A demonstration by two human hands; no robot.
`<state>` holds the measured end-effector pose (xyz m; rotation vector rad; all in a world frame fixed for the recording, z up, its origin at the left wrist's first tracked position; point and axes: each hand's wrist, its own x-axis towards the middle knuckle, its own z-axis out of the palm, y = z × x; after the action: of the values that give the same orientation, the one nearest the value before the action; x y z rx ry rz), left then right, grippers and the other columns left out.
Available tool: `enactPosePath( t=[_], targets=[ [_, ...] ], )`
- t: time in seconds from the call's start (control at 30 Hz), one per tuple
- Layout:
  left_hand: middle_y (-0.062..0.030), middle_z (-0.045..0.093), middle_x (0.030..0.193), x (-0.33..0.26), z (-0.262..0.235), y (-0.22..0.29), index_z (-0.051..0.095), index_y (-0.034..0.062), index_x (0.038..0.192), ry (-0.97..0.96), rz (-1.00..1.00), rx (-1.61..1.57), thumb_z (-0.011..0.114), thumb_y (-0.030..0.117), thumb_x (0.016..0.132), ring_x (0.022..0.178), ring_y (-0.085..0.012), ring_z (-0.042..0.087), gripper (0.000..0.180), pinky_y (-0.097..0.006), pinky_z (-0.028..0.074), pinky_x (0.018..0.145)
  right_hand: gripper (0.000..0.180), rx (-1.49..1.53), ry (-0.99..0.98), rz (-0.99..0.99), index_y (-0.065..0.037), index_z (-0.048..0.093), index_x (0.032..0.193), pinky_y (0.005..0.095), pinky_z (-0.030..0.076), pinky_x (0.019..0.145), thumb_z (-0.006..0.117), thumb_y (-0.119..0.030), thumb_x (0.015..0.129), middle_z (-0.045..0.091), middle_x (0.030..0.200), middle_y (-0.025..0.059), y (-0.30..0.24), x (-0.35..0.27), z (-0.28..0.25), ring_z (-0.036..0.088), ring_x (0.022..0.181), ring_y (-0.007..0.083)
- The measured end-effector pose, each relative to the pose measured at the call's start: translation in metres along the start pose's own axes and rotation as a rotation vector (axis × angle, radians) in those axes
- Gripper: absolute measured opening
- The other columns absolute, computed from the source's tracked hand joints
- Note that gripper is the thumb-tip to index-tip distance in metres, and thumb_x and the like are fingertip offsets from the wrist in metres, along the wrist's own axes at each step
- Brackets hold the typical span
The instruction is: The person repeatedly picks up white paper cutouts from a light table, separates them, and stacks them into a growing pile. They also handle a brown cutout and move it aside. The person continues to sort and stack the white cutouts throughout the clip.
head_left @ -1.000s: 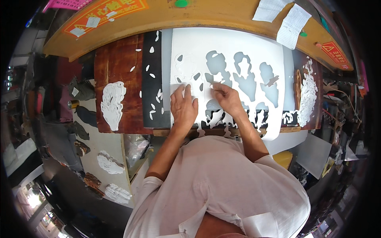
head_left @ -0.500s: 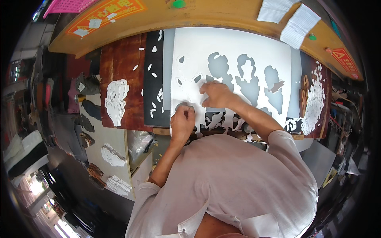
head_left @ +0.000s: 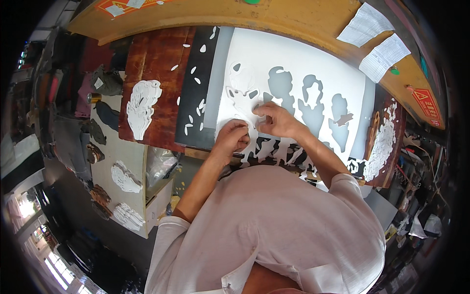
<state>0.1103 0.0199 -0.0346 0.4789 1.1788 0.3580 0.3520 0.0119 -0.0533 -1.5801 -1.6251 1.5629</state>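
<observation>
While both hands' fingers pinch the white cut sheet (head_left: 293,73), white scraps (head_left: 196,105) litter the black mat (head_left: 193,127).

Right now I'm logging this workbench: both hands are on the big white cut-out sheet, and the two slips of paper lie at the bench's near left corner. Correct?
Not quite. The head view shows the left hand and right hand on the white cut-out sheet, but the two slips of paper lie at the far right, on the yellow board.

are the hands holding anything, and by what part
Both hands are on the white cut-out sheet. The left hand presses its near edge; the right hand pinches a cut piece at the sheet's lower middle. A true grip cannot be told.
</observation>
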Motion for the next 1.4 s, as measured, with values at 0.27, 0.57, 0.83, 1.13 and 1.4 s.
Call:
enactPosePath(
  t=[0.27,0.57,0.83,1.13,1.4],
  targets=[
    [-0.0042,0.073,0.112,0.009,0.005,0.003,0.069,0.0070,0.120,-0.193,0.018,0.019,0.060,0.018,0.107,0.076,-0.0158,0.074,0.019,-0.029,0.060,0.062,0.031,-0.236,0.216,-0.412,-0.007,0.077,0.120,0.0408,0.059,0.088,0.081,-0.023,0.094,0.071,0.108,0.0124,0.020,0.001,0.022,0.071,0.101,0.0332],
    [-0.0080,0.080,0.089,0.013,0.011,-0.001,0.073,0.0152,0.109,0.073,0.030,0.291,0.065,0.041,0.098,0.078,-0.0128,0.073,0.029,-0.025,0.041,0.058,0.043,0.142,1.128,-0.137,-0.003,0.070,0.096,0.0311,0.049,0.064,0.057,-0.041,0.110,0.065,0.071,0.0031,-0.062,0.062,-0.185,0.061,0.066,0.0136],
    [-0.0107,0.079,0.093,-0.004,-0.003,0.009,0.074,0.0065,0.105,0.033,0.311,0.609,0.063,0.039,0.103,0.081,-0.0190,0.076,0.034,-0.043,0.057,0.070,0.037,0.105,1.073,-0.544,-0.003,0.073,0.109,0.0245,0.051,0.069,0.060,-0.038,0.111,0.068,0.081,0.0001,-0.164,0.006,-0.217,0.062,0.074,0.0076],
    [-0.0285,0.050,0.155,0.002,-0.006,0.063,0.045,-0.0039,0.154,-0.480,0.043,-0.552,0.042,0.077,0.103,0.147,-0.0401,0.048,0.095,-0.065,0.042,0.116,0.018,-0.478,0.587,-0.432,-0.010,0.076,0.114,0.0435,0.059,0.073,0.072,-0.018,0.098,0.068,0.097,0.0130,-0.130,-0.050,-0.026,0.070,0.086,0.0355],
    [-0.0127,0.073,0.116,0.017,-0.045,0.013,0.067,-0.0024,0.125,-0.305,0.076,-0.031,0.055,0.009,0.104,0.102,-0.0214,0.073,0.027,-0.035,0.062,0.082,0.024,0.135,0.116,-0.002,-0.004,0.077,0.117,0.0415,0.058,0.090,0.072,-0.018,0.099,0.079,0.101,0.0162,-0.054,-0.054,0.061,0.075,0.101,0.0304]
  ],
)
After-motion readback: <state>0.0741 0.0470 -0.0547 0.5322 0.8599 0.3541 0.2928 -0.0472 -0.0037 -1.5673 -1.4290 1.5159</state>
